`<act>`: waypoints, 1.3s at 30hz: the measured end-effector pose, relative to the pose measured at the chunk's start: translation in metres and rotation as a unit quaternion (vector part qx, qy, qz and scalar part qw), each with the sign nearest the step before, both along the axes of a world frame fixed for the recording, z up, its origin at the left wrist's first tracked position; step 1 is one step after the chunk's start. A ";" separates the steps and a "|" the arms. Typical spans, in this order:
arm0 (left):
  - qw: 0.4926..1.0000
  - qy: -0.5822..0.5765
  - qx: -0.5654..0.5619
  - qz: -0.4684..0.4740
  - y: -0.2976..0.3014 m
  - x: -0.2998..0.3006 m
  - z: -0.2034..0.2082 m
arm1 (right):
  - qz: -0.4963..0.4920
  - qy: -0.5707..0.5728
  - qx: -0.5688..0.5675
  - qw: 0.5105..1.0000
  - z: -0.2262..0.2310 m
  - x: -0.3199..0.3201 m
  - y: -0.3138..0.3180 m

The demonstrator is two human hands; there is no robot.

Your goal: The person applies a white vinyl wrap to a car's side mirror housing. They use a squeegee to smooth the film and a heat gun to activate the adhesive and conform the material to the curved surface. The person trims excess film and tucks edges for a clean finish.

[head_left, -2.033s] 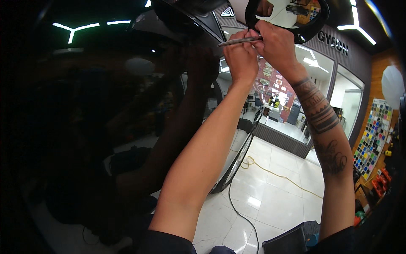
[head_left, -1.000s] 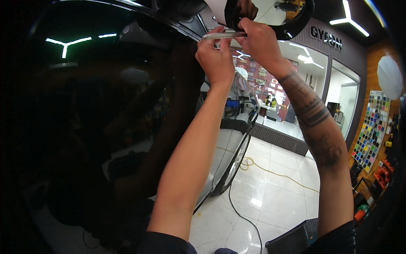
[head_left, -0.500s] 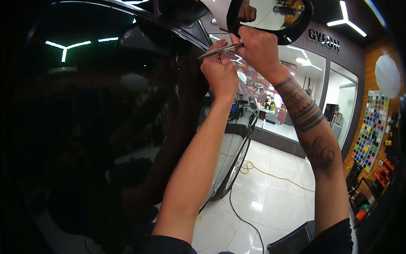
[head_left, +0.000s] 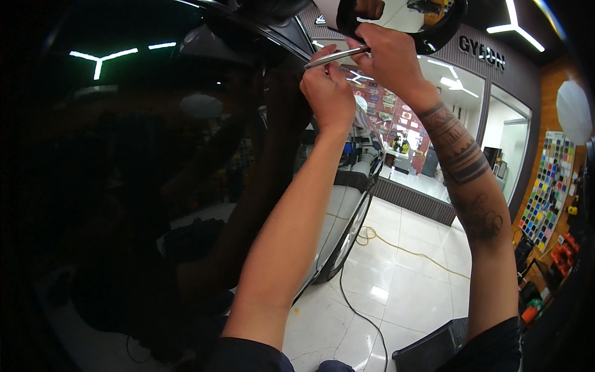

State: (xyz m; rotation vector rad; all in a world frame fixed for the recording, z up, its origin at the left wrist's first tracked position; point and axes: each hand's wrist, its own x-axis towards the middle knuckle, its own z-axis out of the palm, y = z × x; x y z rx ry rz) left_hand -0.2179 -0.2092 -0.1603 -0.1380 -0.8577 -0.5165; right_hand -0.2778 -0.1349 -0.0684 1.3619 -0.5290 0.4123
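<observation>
A slim silver metal tool [head_left: 338,56] spans the gap between my two hands, in front of a glossy black car door [head_left: 155,204]. My right hand [head_left: 393,59], just under the side mirror [head_left: 427,40], is closed around the tool's right end. My left hand [head_left: 328,96] is closed, with its fingers and thumb about the tool's left part, close to the door's window edge. What kind of tool it is cannot be made out, and its tips are partly hidden by my fingers.
The mirror housing overhangs my right hand. Further along stands the car's wheel [head_left: 338,254]. A yellow cord [head_left: 415,252] and a black cable [head_left: 353,316] lie on the white tiled floor [head_left: 396,297]. A black case [head_left: 431,347] sits at the lower right, near a wall of colour samples [head_left: 548,192].
My view has shifted slightly, so the mirror and both hands sit a little higher and further right. Both hands keep about the same grip on the slim tool.
</observation>
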 end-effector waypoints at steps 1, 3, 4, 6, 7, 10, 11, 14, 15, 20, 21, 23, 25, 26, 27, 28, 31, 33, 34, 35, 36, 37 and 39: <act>1.000 0.006 -0.006 0.001 0.001 0.000 0.001 | -0.007 -0.017 -0.006 1.000 0.000 0.002 0.001; 1.000 0.018 -0.019 0.004 0.004 0.001 0.004 | -0.017 -0.030 -0.020 0.999 0.003 0.008 0.001; 1.000 0.020 -0.018 0.003 0.003 -0.001 0.005 | -0.021 -0.027 -0.025 0.999 0.007 0.008 0.001; 1.000 0.024 -0.015 0.001 0.003 -0.003 0.009 | -0.028 -0.030 -0.020 0.999 0.016 0.007 0.002; 1.000 0.025 -0.016 -0.007 0.003 -0.003 0.009 | -0.033 -0.034 -0.008 0.999 0.020 0.009 0.005; 0.999 0.024 -0.018 -0.033 0.004 -0.007 0.006 | 0.001 -0.099 0.046 0.994 0.019 0.021 0.012; 0.999 0.017 -0.017 -0.035 0.003 -0.005 0.004 | 0.029 -0.132 0.065 0.989 0.019 0.032 0.015; 0.999 0.003 -0.018 -0.034 0.002 -0.003 0.003 | 0.052 -0.152 0.050 0.986 0.027 0.045 0.023; 0.999 -0.002 -0.018 -0.031 0.001 -0.004 0.003 | 0.101 0.019 -0.083 0.991 0.043 0.038 0.014; 0.998 0.002 -0.025 -0.055 0.002 -0.007 0.004 | 0.170 -0.168 0.053 0.970 0.052 0.076 0.053; 0.998 -0.007 -0.021 -0.055 -0.002 -0.007 0.003 | 0.176 -0.160 0.063 0.969 0.050 0.070 0.050; 0.997 -0.014 -0.028 -0.066 -0.005 -0.005 0.002 | 0.179 -0.177 0.105 0.962 0.039 0.066 0.052; 0.993 -0.046 -0.035 -0.100 -0.008 -0.003 0.001 | 0.165 -0.173 0.117 0.964 0.026 0.051 0.049; 0.989 -0.065 -0.048 -0.127 -0.005 -0.003 0.002 | 0.135 -0.202 0.120 0.963 0.024 0.039 0.051; 0.983 -0.084 -0.061 -0.152 -0.002 -0.003 0.003 | 0.123 -0.206 0.135 0.961 0.024 0.019 0.048; 0.976 -0.104 -0.077 -0.174 0.003 0.000 0.008 | 0.126 -0.217 0.134 0.959 0.025 0.001 0.045; 0.930 -0.139 -0.098 -0.325 0.018 0.013 0.005 | 0.117 -0.268 0.155 0.944 0.015 -0.030 0.042; 0.901 -0.156 -0.113 -0.388 0.020 0.019 0.002 | 0.163 -0.304 0.181 0.921 0.002 -0.050 0.031; 0.895 -0.151 -0.097 -0.408 0.021 0.021 0.001 | 0.183 -0.321 0.193 0.909 -0.003 -0.056 0.029; 0.889 -0.145 -0.080 -0.428 0.022 0.022 0.001 | 0.202 -0.327 0.189 0.904 -0.006 -0.062 0.028; 0.882 -0.138 -0.064 -0.447 0.024 0.022 0.001 | 0.221 -0.332 0.184 0.898 -0.009 -0.069 0.027; 0.882 -0.132 -0.068 -0.447 0.025 0.023 -0.001 | 0.243 -0.337 0.183 0.891 -0.015 -0.068 0.025; 0.895 -0.141 -0.061 -0.418 0.026 0.021 -0.001 | 0.275 -0.353 0.177 0.877 -0.025 -0.070 0.025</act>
